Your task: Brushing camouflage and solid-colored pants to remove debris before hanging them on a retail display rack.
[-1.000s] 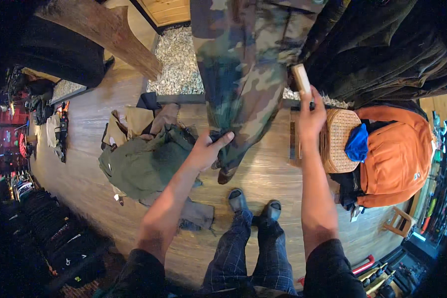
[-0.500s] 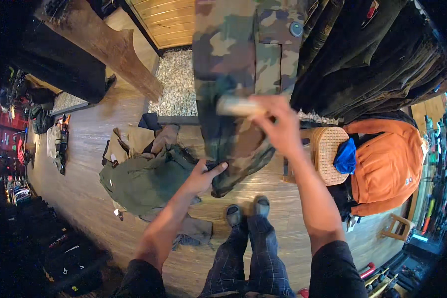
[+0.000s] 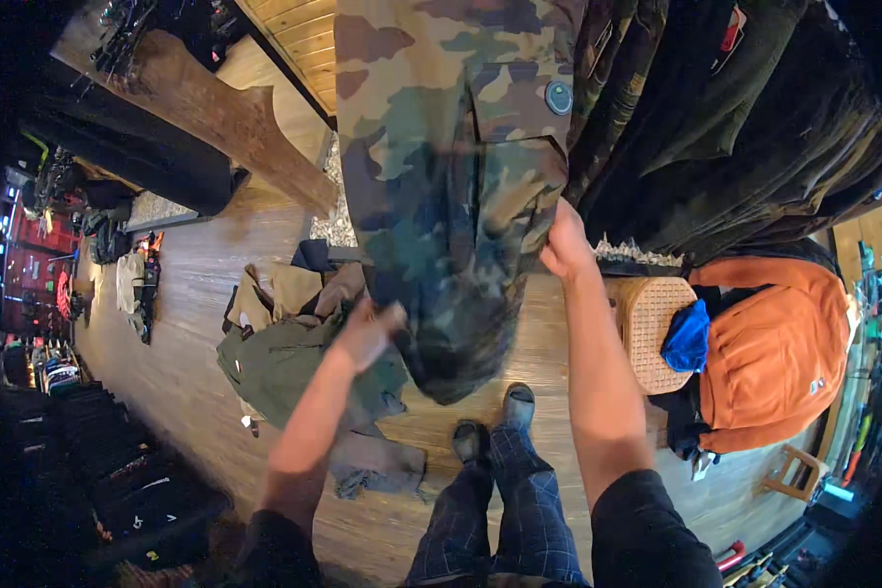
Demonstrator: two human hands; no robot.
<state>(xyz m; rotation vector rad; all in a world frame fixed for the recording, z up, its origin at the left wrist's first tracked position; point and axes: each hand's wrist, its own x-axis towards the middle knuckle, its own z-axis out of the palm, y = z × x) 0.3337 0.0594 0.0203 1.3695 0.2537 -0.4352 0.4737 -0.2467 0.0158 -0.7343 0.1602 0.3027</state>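
Note:
A pair of camouflage trousers [image 3: 431, 186] hangs in front of me, its lower end dark and blurred. On its right edge is my right hand [image 3: 568, 245], closed around the cloth, some of its fingers hidden by the fabric. No pale object shows in that hand. My left hand [image 3: 363, 335] is beside the lower left edge of the trousers, smeared by motion, so its finger state and contact are unclear. A round badge [image 3: 559, 97] sits near the pocket flap.
Dark trousers [image 3: 755, 147] hang at the right. Below them, a woven stool [image 3: 649, 328] bears a blue cloth [image 3: 686, 336], beside an orange garment [image 3: 769, 358]. Green clothing [image 3: 289, 358] lies heaped on the wooden floor [image 3: 206, 323] at the left. Brown trousers [image 3: 216, 108] hang further left.
My right hand has moved to the trousers' right edge, and the pale object it held is out of sight. My left hand has shifted left and up, off the hem. The trousers appear further left.

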